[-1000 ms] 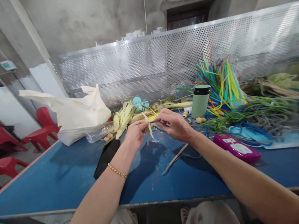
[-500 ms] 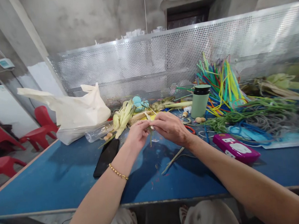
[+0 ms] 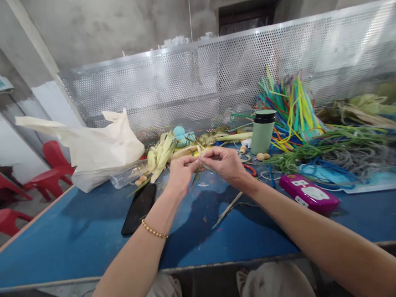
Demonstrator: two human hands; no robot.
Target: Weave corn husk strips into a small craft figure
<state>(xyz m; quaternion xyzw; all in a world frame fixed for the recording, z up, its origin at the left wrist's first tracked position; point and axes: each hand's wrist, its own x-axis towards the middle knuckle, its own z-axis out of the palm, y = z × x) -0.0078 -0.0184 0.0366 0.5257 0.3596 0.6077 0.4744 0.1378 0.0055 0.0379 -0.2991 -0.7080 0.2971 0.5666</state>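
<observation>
Drawn closer together: left hand (image 3: 181, 173), right hand (image 3: 229, 165), each pinching thin, pale strip (image 3: 199, 151).

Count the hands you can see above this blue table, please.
2: the left hand, nearer the black phone, and the right hand, nearer the green bottle. Their fingertips pinch a pale strip. No other hands show.

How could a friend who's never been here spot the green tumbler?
On the blue table, look past the right hand, just left of the bundle of colourful strips. The tumbler stands there upright. Unlike the strips and round beads beside it, it's a smooth green cylinder with a black collar.
</observation>
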